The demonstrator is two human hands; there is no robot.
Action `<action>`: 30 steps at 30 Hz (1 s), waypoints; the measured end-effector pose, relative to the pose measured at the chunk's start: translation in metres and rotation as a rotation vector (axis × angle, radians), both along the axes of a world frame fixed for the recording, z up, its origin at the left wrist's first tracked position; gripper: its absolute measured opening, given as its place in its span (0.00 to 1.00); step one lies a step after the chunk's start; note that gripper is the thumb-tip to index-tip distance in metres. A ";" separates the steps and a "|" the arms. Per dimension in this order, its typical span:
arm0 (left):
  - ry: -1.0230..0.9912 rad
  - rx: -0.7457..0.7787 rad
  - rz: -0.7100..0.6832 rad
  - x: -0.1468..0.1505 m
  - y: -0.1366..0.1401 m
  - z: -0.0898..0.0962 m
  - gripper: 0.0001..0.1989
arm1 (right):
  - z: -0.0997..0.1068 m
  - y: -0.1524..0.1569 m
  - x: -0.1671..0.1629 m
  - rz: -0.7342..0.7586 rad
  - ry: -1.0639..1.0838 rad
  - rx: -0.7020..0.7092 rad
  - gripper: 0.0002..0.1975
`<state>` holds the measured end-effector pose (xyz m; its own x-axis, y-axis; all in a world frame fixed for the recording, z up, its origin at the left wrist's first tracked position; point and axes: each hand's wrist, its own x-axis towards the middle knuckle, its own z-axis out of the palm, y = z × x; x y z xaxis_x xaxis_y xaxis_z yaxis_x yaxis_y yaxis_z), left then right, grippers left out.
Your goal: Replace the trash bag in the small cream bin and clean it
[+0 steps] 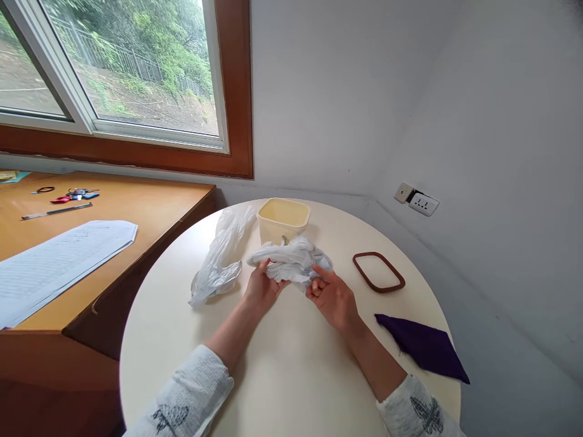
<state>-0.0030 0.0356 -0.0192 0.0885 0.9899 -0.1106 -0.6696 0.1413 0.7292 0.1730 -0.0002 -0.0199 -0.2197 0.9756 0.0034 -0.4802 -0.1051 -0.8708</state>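
Observation:
Between my two hands is a crumpled white plastic bag point(294, 258), held just above the round table. My left hand point(265, 285) grips its left end, the thumb on top and the fingers underneath. At the other end my right hand point(334, 297) pinches the bag with curled fingers. Behind the bag stands a pale yellow plastic container point(283, 220), open at the top, its lower front partly hidden. Another thin white plastic bag point(218, 261) lies stretched out to the left of my hands.
On the round white table point(282, 376), a brown rounded frame point(379, 272) and a folded purple cloth point(423, 343) lie at the right. A wooden desk point(150, 203) on the left bears papers point(59, 261), a pen point(57, 211) and keys point(79, 194). A wall socket point(423, 204) is at the right.

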 end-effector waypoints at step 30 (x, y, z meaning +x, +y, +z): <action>0.030 0.087 -0.334 0.000 -0.009 0.002 0.12 | -0.002 -0.006 -0.006 -0.667 -0.895 0.562 0.15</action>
